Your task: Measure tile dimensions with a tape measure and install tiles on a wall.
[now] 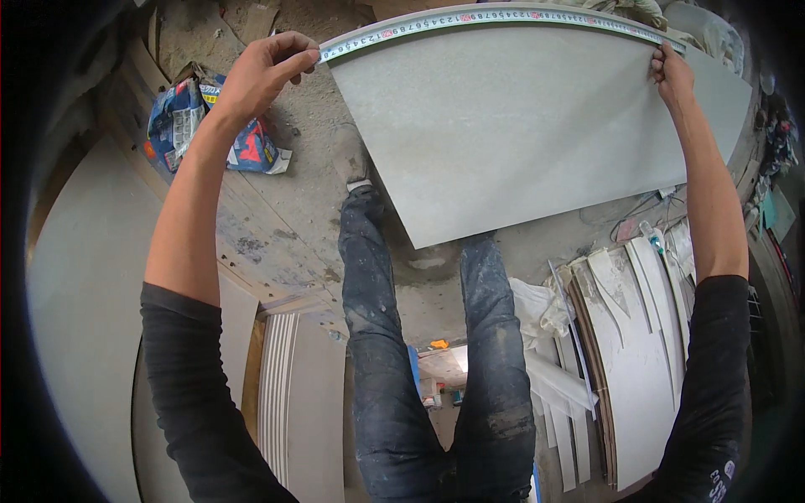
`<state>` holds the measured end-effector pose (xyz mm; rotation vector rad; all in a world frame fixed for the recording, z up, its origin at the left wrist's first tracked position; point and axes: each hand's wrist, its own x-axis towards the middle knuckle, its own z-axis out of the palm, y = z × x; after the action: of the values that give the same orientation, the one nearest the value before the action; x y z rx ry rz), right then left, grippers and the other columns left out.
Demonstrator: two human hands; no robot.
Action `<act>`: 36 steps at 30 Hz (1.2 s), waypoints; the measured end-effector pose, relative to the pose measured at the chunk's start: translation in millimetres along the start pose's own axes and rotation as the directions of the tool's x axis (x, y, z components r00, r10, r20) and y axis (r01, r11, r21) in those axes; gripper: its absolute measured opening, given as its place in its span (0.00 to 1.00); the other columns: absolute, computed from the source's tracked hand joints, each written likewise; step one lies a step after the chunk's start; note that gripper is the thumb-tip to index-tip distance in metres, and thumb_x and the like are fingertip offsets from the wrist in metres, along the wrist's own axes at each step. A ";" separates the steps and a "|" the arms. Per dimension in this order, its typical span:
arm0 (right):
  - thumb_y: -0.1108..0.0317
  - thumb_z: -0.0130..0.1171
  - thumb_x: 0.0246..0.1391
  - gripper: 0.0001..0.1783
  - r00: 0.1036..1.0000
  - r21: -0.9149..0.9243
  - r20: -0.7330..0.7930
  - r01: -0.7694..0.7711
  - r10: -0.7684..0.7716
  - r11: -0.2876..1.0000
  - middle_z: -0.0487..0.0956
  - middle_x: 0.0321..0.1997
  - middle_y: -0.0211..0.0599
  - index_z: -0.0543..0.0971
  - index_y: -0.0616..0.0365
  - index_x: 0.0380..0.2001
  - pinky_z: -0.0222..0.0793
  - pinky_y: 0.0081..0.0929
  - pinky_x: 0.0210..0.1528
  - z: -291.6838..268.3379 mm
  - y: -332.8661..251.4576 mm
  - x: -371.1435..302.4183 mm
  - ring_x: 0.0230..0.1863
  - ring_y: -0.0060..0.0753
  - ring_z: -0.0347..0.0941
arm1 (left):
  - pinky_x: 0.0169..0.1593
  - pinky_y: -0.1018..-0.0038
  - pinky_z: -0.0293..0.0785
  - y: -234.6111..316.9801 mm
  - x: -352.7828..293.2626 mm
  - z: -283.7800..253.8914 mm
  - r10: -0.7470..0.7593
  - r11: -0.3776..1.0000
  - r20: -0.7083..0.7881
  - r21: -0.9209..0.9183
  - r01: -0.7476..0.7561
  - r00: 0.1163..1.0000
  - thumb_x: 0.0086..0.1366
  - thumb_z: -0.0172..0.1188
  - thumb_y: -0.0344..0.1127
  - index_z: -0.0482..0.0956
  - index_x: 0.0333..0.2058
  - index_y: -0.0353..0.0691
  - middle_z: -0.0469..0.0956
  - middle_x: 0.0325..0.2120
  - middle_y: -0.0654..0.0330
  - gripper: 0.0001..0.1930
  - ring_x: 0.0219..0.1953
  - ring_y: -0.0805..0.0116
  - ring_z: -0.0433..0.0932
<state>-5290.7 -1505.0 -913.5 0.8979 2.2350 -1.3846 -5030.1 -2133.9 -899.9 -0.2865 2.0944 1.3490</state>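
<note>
A large grey tile slab (520, 126) lies in front of me, its near left corner close to my legs. A white tape measure blade (470, 18) stretches along the slab's far edge. At the far left corner my left hand (272, 71) pinches the end of the blade between thumb and fingers. Toward the right, my right hand (673, 75) grips the blade near the slab's far edge with its fingers curled. Whether the tape's case is beyond that hand I cannot make out.
A crumpled blue bag (180, 117) sits on the dusty floor at the left. Cut white and grey strips (629, 310) lean at the lower right beside plastic sheeting (545, 310). Several stacked panels (281, 369) stand at the lower left. A clear plastic bag (708, 33) lies at the far right.
</note>
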 end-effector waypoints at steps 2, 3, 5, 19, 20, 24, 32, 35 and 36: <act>0.58 0.56 0.74 0.12 1.000 -0.005 -0.002 0.008 -0.008 1.000 0.76 0.28 0.25 0.76 0.56 0.40 0.55 0.22 0.22 1.9 -1.3 -0.1 0.21 0.18 0.65 | 0.34 0.80 0.65 1.1 -0.2 0.6 -0.009 1.000 -0.002 0.028 0.009 1.000 0.71 0.64 0.50 0.85 0.45 0.44 0.79 0.30 0.71 0.16 0.33 0.81 0.73; 0.58 0.55 0.74 0.12 1.000 -0.012 -0.020 0.007 -0.007 1.000 0.76 0.28 0.25 0.76 0.56 0.40 0.55 0.23 0.22 2.6 -1.9 0.3 0.21 0.18 0.65 | 0.34 0.80 0.65 0.4 -0.2 -0.4 -0.011 1.000 -0.001 0.029 0.011 1.000 0.71 0.64 0.50 0.85 0.45 0.44 0.79 0.30 0.71 0.16 0.33 0.81 0.73; 0.59 0.55 0.74 0.12 0.999 -0.016 -0.036 0.003 -0.004 1.000 0.75 0.28 0.25 0.76 0.57 0.40 0.55 0.23 0.21 3.6 -0.8 -0.8 0.20 0.18 0.65 | 0.33 0.80 0.64 -0.9 0.1 -2.7 -0.004 1.000 0.021 0.009 0.003 1.000 0.71 0.64 0.51 0.85 0.45 0.44 0.78 0.30 0.71 0.17 0.32 0.82 0.72; 0.58 0.59 0.71 0.12 0.999 -0.004 -0.026 0.028 -0.029 1.000 0.76 0.27 0.24 0.76 0.56 0.39 0.55 0.22 0.22 -5.1 6.1 11.5 0.20 0.19 0.67 | 0.33 0.81 0.63 0.2 3.9 -1.2 -0.038 0.997 0.045 -0.066 0.041 0.998 0.71 0.65 0.50 0.85 0.43 0.45 0.77 0.29 0.73 0.15 0.29 0.82 0.70; 0.58 0.59 0.71 0.12 0.999 -0.006 -0.027 0.030 -0.030 1.000 0.76 0.27 0.24 0.76 0.56 0.39 0.55 0.22 0.22 -5.7 5.3 12.8 0.20 0.19 0.67 | 0.33 0.81 0.63 1.8 4.6 -0.6 -0.049 0.996 0.053 -0.074 0.053 0.997 0.71 0.65 0.50 0.85 0.43 0.45 0.76 0.29 0.73 0.15 0.30 0.82 0.70; 0.57 0.59 0.71 0.12 0.999 0.017 -0.031 0.033 -0.032 0.999 0.76 0.27 0.24 0.77 0.55 0.39 0.56 0.22 0.21 -1.8 7.9 9.2 0.20 0.19 0.67 | 0.33 0.81 0.62 -0.2 2.8 -2.9 -0.036 0.997 0.068 -0.072 0.041 0.997 0.71 0.65 0.50 0.85 0.43 0.45 0.76 0.29 0.73 0.15 0.30 0.82 0.69; 0.58 0.60 0.71 0.12 0.998 0.061 -0.040 0.051 -0.048 0.997 0.76 0.26 0.25 0.77 0.56 0.38 0.57 0.20 0.21 -2.4 8.8 6.6 0.20 0.19 0.67 | 0.32 0.81 0.61 -1.0 2.3 -1.2 -0.028 0.994 0.054 -0.107 0.033 0.998 0.72 0.66 0.50 0.85 0.44 0.43 0.76 0.28 0.73 0.16 0.29 0.83 0.69; 0.58 0.61 0.71 0.13 0.999 0.071 -0.030 0.046 -0.044 0.996 0.75 0.26 0.26 0.77 0.56 0.38 0.57 0.20 0.20 -1.6 9.2 8.5 0.20 0.19 0.67 | 0.31 0.82 0.61 -4.1 2.6 -1.8 -0.024 0.994 0.038 -0.105 0.028 0.999 0.72 0.66 0.49 0.86 0.46 0.42 0.77 0.28 0.72 0.16 0.28 0.84 0.69; 0.58 0.61 0.71 0.13 0.998 0.079 -0.038 0.050 -0.047 0.996 0.75 0.26 0.26 0.77 0.57 0.38 0.57 0.20 0.20 -0.1 10.6 9.7 0.20 0.20 0.66 | 0.31 0.82 0.61 -4.3 2.9 -2.0 -0.024 0.994 0.038 -0.104 0.028 0.999 0.72 0.66 0.49 0.86 0.46 0.42 0.77 0.28 0.72 0.16 0.28 0.84 0.69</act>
<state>-5290.6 -1498.4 -926.3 0.9074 2.2559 -1.5008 -5031.0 -2137.2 -904.3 -0.3289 1.9868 1.4400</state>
